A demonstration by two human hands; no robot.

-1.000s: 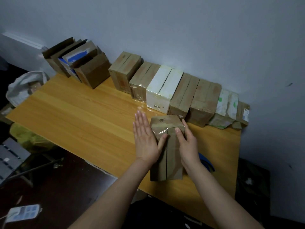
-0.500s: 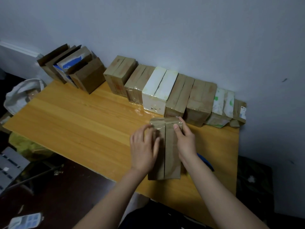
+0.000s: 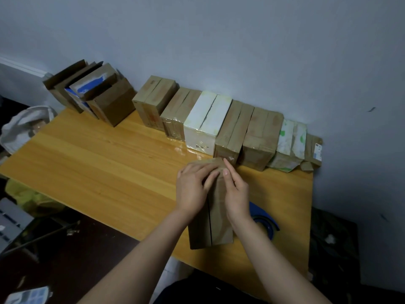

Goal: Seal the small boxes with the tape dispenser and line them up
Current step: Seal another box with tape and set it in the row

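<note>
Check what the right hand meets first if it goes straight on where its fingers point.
Probably the taped brown cardboard box right of the white box in the wall row; depth unclear.
</note>
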